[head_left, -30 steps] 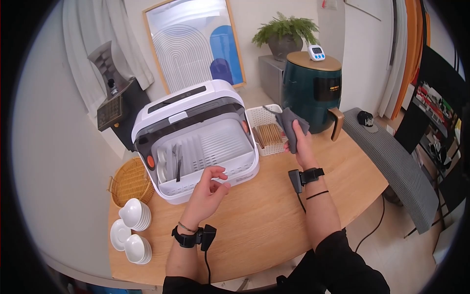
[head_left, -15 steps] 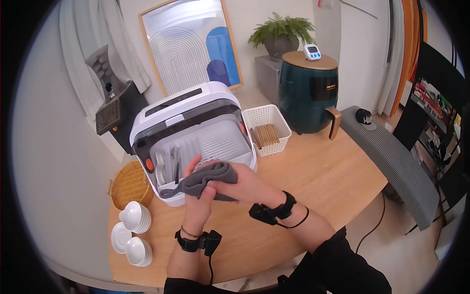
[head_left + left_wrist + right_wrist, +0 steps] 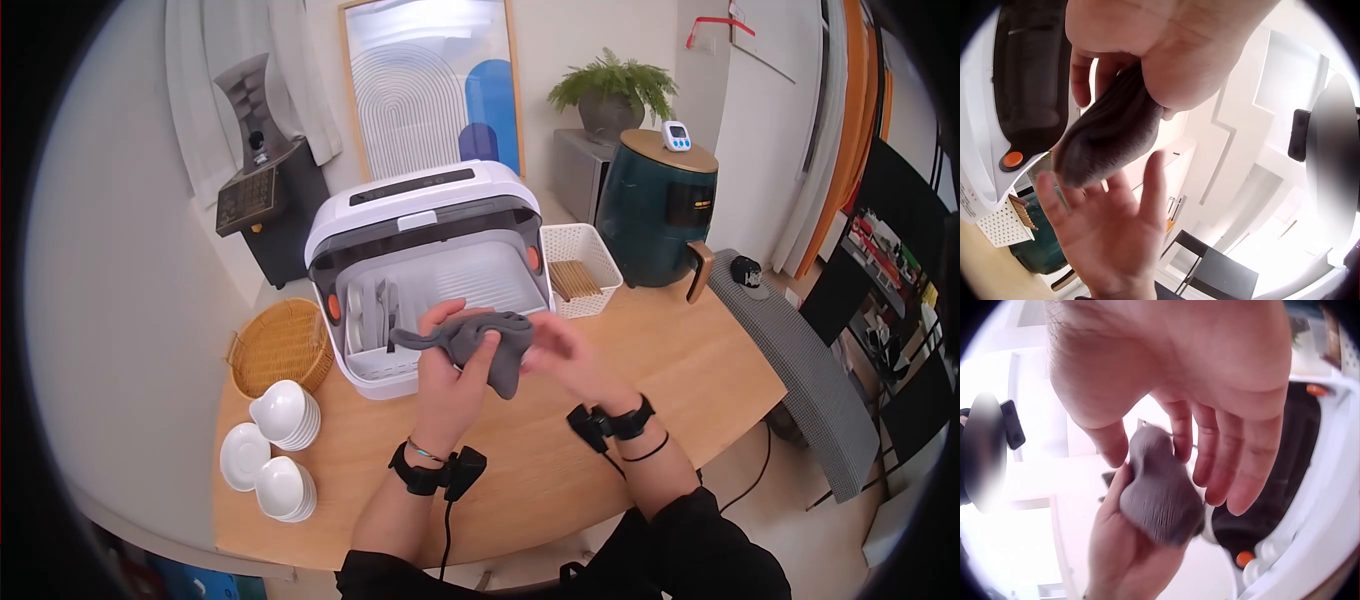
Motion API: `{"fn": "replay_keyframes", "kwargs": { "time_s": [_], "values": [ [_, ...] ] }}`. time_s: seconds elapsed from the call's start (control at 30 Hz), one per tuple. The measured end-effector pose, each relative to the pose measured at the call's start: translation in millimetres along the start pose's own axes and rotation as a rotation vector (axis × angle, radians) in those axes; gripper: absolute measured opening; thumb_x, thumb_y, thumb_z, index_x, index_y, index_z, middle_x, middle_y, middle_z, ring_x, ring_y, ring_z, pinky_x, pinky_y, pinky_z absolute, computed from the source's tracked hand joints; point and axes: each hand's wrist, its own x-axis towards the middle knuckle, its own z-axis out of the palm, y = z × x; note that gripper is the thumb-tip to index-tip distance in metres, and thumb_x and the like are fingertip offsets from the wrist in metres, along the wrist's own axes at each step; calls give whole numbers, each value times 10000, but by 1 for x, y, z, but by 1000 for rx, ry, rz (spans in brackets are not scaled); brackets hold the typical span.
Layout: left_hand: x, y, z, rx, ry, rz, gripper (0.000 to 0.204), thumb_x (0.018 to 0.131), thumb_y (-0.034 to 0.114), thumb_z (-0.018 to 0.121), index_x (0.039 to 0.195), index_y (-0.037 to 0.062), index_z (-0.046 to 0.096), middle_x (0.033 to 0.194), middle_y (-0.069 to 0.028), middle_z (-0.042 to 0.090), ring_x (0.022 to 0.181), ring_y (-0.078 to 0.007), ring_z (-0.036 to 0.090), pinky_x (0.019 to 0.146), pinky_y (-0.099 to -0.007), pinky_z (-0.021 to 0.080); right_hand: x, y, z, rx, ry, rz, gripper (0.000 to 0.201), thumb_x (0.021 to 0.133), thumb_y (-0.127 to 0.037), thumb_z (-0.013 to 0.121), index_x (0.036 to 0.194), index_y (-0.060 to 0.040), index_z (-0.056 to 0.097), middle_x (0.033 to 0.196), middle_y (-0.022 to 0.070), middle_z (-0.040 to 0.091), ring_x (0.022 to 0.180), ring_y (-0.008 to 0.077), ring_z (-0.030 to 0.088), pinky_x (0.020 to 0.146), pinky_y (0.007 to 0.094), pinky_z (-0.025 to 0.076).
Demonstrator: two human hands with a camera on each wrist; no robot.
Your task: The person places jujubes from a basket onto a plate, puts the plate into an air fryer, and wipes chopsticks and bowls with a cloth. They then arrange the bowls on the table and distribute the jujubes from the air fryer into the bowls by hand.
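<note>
A folded grey cloth (image 3: 508, 368) is held up in front of the white dish box (image 3: 378, 384). My left hand (image 3: 446, 388) grips it, thumb across the near side, while one thin end trails out to the left. Beside the cloth's right end is my right hand (image 3: 578, 368), its palm facing the cloth. In the left wrist view the fingers of that right hand (image 3: 1113, 228) are spread and loose beneath the cloth (image 3: 1110, 134). The right wrist view shows its fingertips right at the cloth's edge, not curled round it.
Inside the lidded box, cutlery (image 3: 386, 310) and white dishes stand at the left. A white basket (image 3: 607, 290) with wooden sticks and a green air fryer (image 3: 650, 215) are on the right. At the left are a wicker basket (image 3: 275, 350), stacked white bowls (image 3: 283, 412) and saucers (image 3: 243, 458).
The right hand brought the cloth from above the white basket to the left hand in front of the box. The left hand now holds it, and the right hand has let go and moved slightly right.
</note>
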Motion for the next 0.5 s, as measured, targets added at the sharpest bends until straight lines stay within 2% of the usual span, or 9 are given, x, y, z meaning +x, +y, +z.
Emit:
{"fn": "replay_keyframes", "kwargs": {
  "time_s": [0.07,0.13,0.2,0.23,0.3,0.37,0.43,0.5],
  "values": [
    [1,3,-8,-12,11,-5,430,940,115,647,1292,-8,433,1151,-117,627,1051,-191,617,922,-310,488,7,-2,-44,-146,391,-55,233,966,-169,620,1159,-42,596,821,19,611,705,88,591,614,234,496],
    [7,4,-20,-13,-17,-35,457,946,149,651,1315,29,409,1108,-114,639,1013,-186,624,890,-308,493,11,15,-98,-237,767,-119,235,993,-233,577,1128,-46,622,684,-6,550,512,63,483,468,210,408],
    [13,8,-34,10,-37,-66,486,954,212,649,1336,44,399,1056,-110,647,966,-188,633,836,-305,504,5,38,-143,-322,846,-31,242,1004,-252,553,1134,-61,623,656,-8,540,465,56,457,407,206,365],
    [15,10,-43,9,-30,-63,486,954,212,649,1336,44,399,1056,-110,647,966,-188,633,836,-305,504,6,41,-142,-325,838,-33,242,1004,-252,553,1134,-61,623,656,-8,540,465,56,457,407,206,365],
    [19,14,-59,132,-37,-98,518,957,273,644,1351,44,397,1032,-117,648,945,-192,640,810,-306,513,7,49,-140,-409,826,96,259,1015,-265,526,1155,-69,620,672,8,548,445,50,447,392,204,358],
    [21,24,-74,198,-34,-101,526,957,290,641,1355,46,397,1026,-120,647,938,-193,642,804,-305,516,12,56,-140,-450,812,117,307,1029,-314,485,1163,-75,624,682,16,552,456,55,463,396,210,371],
    [21,27,-88,267,-37,-108,535,957,308,638,1358,48,398,1020,-122,647,932,-193,644,798,-305,518,20,67,-151,-525,735,212,317,1025,-337,473,1115,-77,631,694,18,555,468,65,471,410,225,392],
    [23,26,-102,256,-20,-144,526,958,306,634,1357,57,399,1011,-126,645,930,-198,644,804,-306,519,28,79,-161,-622,748,190,314,1020,-336,473,1073,-70,632,692,17,552,482,75,482,423,237,408]
  ]
}}
